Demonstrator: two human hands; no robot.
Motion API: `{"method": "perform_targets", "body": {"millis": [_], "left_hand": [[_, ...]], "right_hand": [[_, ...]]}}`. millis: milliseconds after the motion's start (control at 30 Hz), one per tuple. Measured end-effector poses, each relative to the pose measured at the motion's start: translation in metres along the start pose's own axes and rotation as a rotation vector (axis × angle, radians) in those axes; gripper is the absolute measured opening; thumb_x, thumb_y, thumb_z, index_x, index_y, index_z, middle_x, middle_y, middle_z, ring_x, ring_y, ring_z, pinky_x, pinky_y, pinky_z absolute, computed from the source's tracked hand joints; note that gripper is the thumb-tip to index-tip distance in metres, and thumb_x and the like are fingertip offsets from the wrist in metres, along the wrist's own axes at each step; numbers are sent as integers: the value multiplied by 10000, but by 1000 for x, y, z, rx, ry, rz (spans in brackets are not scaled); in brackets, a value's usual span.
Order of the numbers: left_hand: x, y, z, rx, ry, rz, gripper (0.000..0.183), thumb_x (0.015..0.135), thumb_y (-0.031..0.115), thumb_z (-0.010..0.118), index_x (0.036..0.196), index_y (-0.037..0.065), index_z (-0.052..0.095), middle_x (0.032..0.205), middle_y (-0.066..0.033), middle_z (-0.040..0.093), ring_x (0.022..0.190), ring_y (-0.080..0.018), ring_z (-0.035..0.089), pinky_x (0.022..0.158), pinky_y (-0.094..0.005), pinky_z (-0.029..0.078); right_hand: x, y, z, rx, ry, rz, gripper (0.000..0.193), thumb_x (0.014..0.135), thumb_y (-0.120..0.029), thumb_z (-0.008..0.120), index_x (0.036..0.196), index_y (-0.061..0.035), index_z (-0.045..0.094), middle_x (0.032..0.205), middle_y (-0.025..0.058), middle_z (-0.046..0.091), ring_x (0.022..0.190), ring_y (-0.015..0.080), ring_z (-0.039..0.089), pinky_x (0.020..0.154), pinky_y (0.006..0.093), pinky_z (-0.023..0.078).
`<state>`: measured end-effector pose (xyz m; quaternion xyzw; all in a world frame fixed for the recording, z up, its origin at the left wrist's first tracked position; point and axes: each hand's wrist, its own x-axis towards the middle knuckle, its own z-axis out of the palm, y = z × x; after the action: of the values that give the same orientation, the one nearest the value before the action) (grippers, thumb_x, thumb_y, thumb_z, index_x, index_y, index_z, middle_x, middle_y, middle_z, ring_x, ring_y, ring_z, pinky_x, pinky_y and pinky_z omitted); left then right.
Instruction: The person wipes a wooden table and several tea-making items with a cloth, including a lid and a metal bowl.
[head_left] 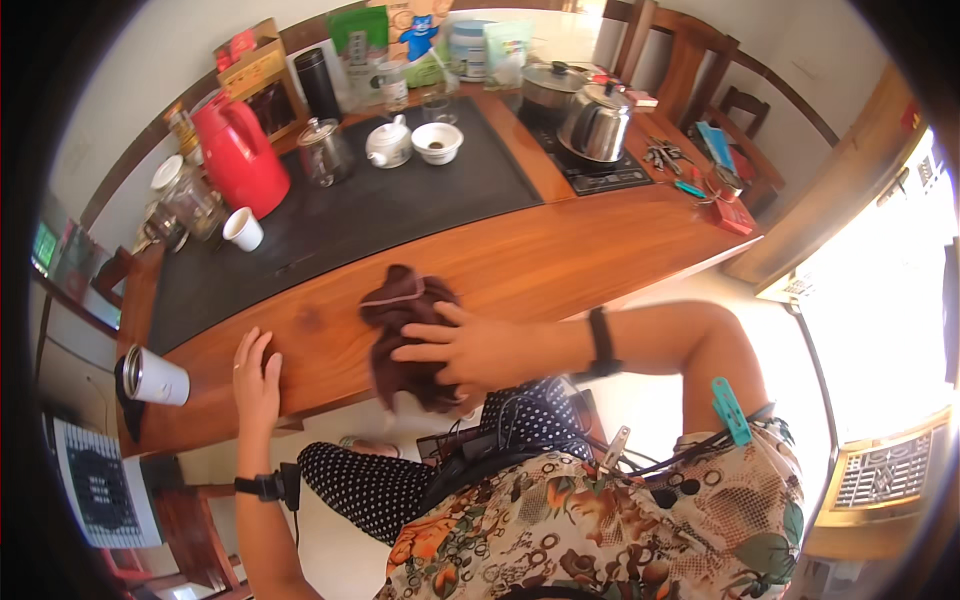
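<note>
A bunched dark brown cloth [395, 300] with a pale edging lies on the wooden table near its front edge. Over it is my right hand [480, 350], coming in from the right. Its outer fingers are spread across the fabric, while the index finger and thumb curl against the cloth's near side. Part of the cloth under the palm is hidden. To the left, my left hand [258, 378] rests at the table's front edge, fingers stretched out and holding nothing. A white cup with a metal rim [160, 378] stands left of that hand.
A black inlaid tray [330, 225] bears a red thermos jug [240, 160], a paper cup [243, 230], a glass pot [325, 153], a white teapot [390, 145] and a white bowl [437, 150]. At right, a steel kettle [597, 125] sits on a hob [605, 180]. Bags and tins line the back.
</note>
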<state>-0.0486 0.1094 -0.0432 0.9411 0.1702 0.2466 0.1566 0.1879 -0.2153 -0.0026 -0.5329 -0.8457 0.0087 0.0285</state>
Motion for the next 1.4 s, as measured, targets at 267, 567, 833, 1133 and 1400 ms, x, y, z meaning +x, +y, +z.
{"method": "perform_targets", "body": {"millis": [267, 567, 833, 1133, 1400], "left_hand": [[0, -12, -13, -40, -75, -121, 366, 1016, 286, 497, 1283, 53, 588, 1441, -143, 488, 1348, -320, 426, 1130, -405, 307], [4, -15, -5, -44, -60, -159, 356, 1008, 256, 522, 1287, 45, 590, 1433, -139, 499, 1340, -303, 438, 1131, -388, 304], [1, -13, -5, 4, -37, -107, 362, 979, 225, 566, 1291, 41, 575, 1440, -144, 492, 1340, -321, 438, 1131, -408, 310], [3, -3, -5, 13, -52, -136, 362, 974, 191, 564, 1308, 49, 559, 1454, -137, 477, 1348, -322, 430, 1130, -416, 312], [2, -1, -9, 47, -66, -117, 359, 982, 191, 549, 1308, 40, 552, 1448, -144, 482, 1346, -322, 434, 1127, -411, 317]], "right_hand": [[-194, -16, 5, -184, 255, 641, 67, 690, -181, 703, 745, -149, 683, 1462, 65, 468, 1400, 305, 373, 1139, 539, 283], [-341, -3, 4, -440, 268, 931, 82, 663, -81, 675, 733, -38, 673, 1436, 113, 459, 1352, 328, 410, 1044, 487, 387], [-286, -22, 13, -305, 608, 1194, 190, 696, 22, 646, 882, -17, 631, 1141, 111, 593, 1118, 339, 547, 926, 395, 491], [-361, -9, 92, 975, 2089, 1372, 247, 863, 45, 564, 1094, 41, 651, 1045, 131, 668, 919, 236, 676, 808, 331, 564], [-469, 61, 68, 544, 2356, 1552, 213, 852, 30, 590, 1043, 35, 685, 896, 118, 683, 753, 239, 690, 672, 351, 583]]}}
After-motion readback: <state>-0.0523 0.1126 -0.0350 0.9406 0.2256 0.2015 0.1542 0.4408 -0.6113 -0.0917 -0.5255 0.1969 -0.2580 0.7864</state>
